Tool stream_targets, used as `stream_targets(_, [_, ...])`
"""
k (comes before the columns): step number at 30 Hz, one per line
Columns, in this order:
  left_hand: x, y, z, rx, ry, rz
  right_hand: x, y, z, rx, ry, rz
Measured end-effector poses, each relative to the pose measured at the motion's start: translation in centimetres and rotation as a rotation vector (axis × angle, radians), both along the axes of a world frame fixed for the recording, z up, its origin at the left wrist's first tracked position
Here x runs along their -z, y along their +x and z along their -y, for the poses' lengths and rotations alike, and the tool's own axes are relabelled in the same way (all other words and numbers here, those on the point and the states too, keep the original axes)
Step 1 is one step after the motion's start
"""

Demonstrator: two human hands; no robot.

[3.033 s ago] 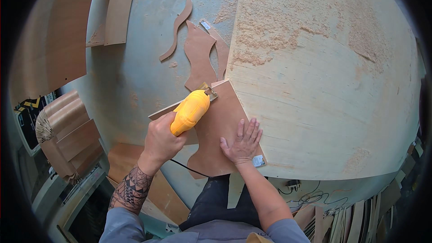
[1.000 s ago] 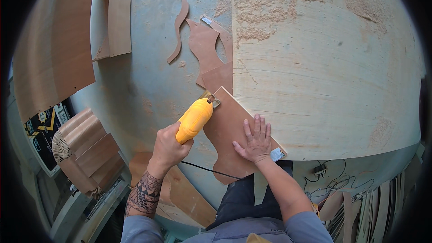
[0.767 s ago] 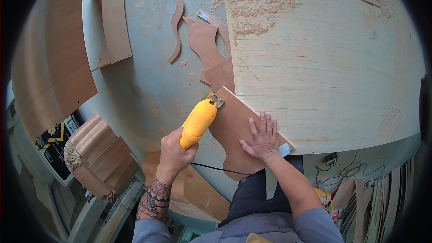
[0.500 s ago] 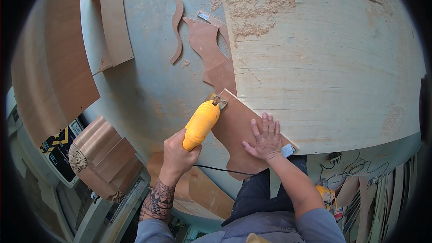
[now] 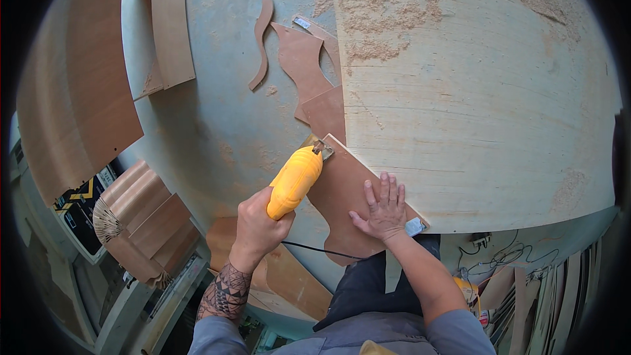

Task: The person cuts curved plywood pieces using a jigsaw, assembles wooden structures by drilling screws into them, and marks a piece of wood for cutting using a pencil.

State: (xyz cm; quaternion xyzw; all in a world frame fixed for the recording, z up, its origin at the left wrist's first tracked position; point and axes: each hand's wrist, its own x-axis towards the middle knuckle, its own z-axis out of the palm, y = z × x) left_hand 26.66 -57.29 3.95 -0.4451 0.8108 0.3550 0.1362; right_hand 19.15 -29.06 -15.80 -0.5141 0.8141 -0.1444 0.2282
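Note:
My left hand point(image 5: 259, 220) is wrapped round the body of a yellow jigsaw point(image 5: 292, 183). The jigsaw's metal foot meets the far left corner of a brown plywood piece point(image 5: 345, 187), which has a wavy left edge. Fingers spread, my right hand point(image 5: 382, 209) lies flat on this piece near its right edge. Beside that palm is a small pale label point(image 5: 414, 226). A black cord point(image 5: 315, 248) runs from near my left hand across the wavy edge. The blade is hidden from view.
A large pale board point(image 5: 460, 125) strewn with sawdust lies at the right. Beyond the jigsaw are cut pieces point(image 5: 305, 59) and a wavy strip point(image 5: 262, 39). Stacked curved panels point(image 5: 148, 220) stand at lower left. Cables point(image 5: 509, 256) tangle below the board.
The whole view has shifted slightly. My left hand and the jigsaw stay at the same corner, and my right hand keeps its place flat on the plywood.

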Motion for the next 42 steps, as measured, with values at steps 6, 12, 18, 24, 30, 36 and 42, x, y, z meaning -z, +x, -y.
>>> stream_targets(6, [0.0, -0.4, 0.0, -0.001, -0.005, -0.004, 0.0, 0.1, 0.0, 0.002, -0.002, -0.008])
stream_targets(12, [0.1, -0.9, 0.1, -0.007, 0.006, -0.020, 0.0, 0.2, 0.0, -0.003, 0.004, -0.012])
stream_targets(18, [0.3, -1.3, 0.1, 0.007, -0.007, -0.019, 0.0, 0.1, 0.0, -0.014, 0.003, -0.012])
stream_targets(24, [0.3, -1.6, 0.3, 0.040, -0.011, -0.010, 0.2, 0.2, 0.0, -0.010, -0.002, 0.004])
stream_targets(30, [0.3, -2.5, 0.3, 0.034, 0.006, 0.002, 0.1, 0.0, -0.1, 0.009, -0.003, 0.018])
stream_targets(36, [0.3, -3.1, 0.2, 0.023, -0.022, 0.010, 0.0, 0.0, -0.1, 0.003, -0.007, 0.029])
stream_targets(42, [0.3, -3.8, 0.0, 0.000, -0.016, 0.003, 0.0, -0.2, -0.1, 0.003, -0.013, 0.028])
